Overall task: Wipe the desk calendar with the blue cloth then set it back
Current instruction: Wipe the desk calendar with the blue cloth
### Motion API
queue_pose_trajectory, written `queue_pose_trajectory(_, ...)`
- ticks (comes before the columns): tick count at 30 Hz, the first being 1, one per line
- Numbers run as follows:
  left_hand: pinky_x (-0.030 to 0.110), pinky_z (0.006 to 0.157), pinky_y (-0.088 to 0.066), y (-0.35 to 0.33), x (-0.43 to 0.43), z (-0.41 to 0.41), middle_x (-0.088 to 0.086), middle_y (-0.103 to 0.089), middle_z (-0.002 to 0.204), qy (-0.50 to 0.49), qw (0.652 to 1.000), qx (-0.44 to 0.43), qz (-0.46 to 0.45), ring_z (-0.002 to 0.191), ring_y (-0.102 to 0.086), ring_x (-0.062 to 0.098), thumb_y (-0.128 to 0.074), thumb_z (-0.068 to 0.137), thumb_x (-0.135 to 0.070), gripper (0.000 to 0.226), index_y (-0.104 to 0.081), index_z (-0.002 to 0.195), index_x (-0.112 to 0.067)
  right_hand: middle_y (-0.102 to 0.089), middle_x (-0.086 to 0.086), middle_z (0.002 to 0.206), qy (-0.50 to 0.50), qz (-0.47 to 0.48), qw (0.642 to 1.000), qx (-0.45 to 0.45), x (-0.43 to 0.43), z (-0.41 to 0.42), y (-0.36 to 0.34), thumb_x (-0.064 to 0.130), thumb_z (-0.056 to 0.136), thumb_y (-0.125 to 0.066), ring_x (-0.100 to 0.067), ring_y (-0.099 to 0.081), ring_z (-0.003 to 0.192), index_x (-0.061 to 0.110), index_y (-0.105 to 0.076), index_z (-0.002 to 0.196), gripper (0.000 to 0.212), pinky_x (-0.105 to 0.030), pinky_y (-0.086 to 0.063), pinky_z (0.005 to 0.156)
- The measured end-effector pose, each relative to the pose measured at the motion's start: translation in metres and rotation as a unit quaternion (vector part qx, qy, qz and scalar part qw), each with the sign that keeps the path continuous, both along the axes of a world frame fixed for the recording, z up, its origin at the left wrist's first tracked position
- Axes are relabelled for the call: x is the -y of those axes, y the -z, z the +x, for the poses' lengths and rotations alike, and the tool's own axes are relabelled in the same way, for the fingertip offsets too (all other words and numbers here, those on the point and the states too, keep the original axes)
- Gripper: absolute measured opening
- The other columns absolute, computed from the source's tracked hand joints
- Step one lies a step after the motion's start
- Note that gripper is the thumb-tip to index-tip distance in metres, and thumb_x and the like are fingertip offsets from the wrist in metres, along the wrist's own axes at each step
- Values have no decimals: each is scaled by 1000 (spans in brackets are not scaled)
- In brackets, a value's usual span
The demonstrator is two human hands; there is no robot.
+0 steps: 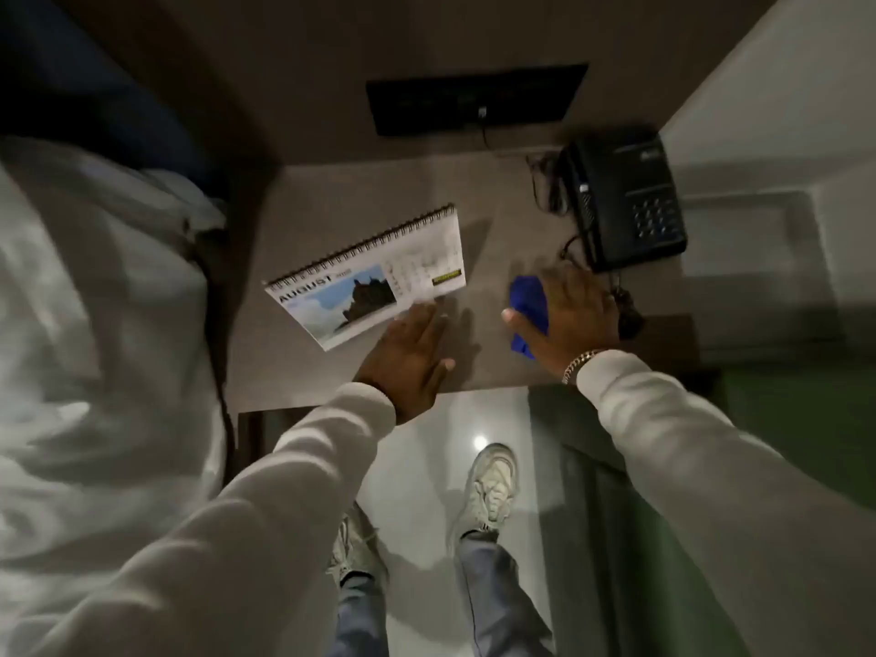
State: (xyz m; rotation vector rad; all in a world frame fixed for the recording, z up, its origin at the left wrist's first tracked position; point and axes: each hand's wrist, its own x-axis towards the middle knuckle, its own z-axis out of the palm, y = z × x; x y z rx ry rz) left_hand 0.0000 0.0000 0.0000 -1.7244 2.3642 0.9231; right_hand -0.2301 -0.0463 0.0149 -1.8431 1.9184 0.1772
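The spiral-bound desk calendar (374, 277), showing an August page with a building photo, stands at an angle on the small table (303, 372). My left hand (410, 353) is spread flat with its fingertips at the calendar's near edge, holding nothing. The crumpled blue cloth (528, 305) lies on the table to the calendar's right. My right hand (569, 310) rests on top of the cloth, fingers curled over it; part of the cloth is hidden beneath the palm.
A black telephone (625, 201) with its cords sits at the table's back right corner. A dark switch panel (474, 99) is on the wall behind. White bedding (95, 324) lies to the left. My shoes stand on the tiled floor (426, 443) below the table's edge.
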Motion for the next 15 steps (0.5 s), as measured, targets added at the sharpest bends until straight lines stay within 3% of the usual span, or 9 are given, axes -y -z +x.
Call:
queue_pose_trajectory(3,46,124,-7,47,-9,-7,17,-11,164,0,1000,7,-26,152,-6,34,-39,95,-41,68,-18,153,-10,-25,-20,156,10,-7,999,-51,-2,0,46,70,84,-41,-44,-23,143,21,-26,147,81,-67,-20,111)
queue_pose_trajectory(7,49,123,-6,83,-17,-13,17,-9,164,-7,998,47,-50,152,-4,33,-36,95,-43,68,-20,152,-9,-15,-19,161,23,-26,998,-46,-13,3,83,70,85,-37,-45,-13,147,25,-12,151,84,-72,-17,110)
queue_pose_trajectory(15,53,122,-9,98,-26,-11,15,-10,164,22,988,126,-90,153,-7,32,-22,97,-50,71,-12,154,-9,-23,-26,158,42,-97,994,-19,-17,12,93,42,93,-45,-51,-18,144,15,-25,149,66,-61,-23,116)
